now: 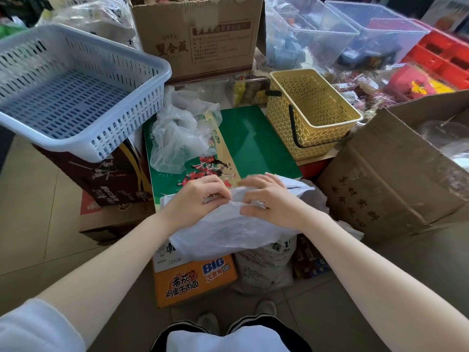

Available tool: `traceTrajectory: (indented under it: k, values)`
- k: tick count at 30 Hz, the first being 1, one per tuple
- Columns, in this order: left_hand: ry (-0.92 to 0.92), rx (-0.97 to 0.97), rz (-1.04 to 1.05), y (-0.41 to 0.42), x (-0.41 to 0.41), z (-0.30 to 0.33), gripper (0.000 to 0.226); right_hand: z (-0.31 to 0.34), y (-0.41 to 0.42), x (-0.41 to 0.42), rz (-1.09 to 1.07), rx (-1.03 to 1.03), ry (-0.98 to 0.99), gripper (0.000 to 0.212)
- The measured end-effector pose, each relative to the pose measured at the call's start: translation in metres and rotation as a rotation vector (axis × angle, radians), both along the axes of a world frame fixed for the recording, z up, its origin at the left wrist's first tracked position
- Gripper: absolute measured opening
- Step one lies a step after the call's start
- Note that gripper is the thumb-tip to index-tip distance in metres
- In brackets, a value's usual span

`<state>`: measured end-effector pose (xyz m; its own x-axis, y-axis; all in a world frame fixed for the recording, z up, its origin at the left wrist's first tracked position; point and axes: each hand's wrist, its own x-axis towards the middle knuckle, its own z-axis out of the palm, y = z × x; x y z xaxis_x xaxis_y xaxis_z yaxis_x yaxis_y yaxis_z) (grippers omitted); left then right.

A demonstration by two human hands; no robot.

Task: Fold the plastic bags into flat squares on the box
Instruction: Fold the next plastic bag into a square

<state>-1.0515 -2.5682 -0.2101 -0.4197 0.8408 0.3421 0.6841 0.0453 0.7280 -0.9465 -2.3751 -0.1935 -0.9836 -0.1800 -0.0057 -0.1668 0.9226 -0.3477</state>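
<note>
Surface: green box (256, 148), centre of frame.
Around: blue basket (76, 92) upper left, yellow basket (312, 113) upper right.
Bags: two; crumpled bag (177, 130), white bag (228, 229).
Grip: left hand (200, 199) and right hand (269, 199) pinch white bag.

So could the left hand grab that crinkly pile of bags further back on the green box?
Probably yes. The crumpled bags lie in the open on the green box, just beyond the left hand, with nothing between. But that hand is pinching the white bag and would need to let go first.
</note>
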Motion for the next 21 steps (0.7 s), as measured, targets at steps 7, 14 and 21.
traceTrajectory:
  k: [7, 14, 21]
  values:
    - [-0.088, -0.391, 0.146, -0.005, -0.003, -0.001, 0.033, 0.005, 0.011, 0.000, -0.096, -0.100, 0.075, 0.028]
    - [0.037, -0.555, 0.216, -0.016, -0.018, -0.022, 0.042, 0.001, 0.035, 0.009, -0.203, 0.098, -0.111, 0.047]
    - [0.338, -0.790, 0.277, -0.030, -0.028, -0.031, 0.027, -0.011, 0.041, 0.017, -0.239, 0.107, -0.257, 0.038]
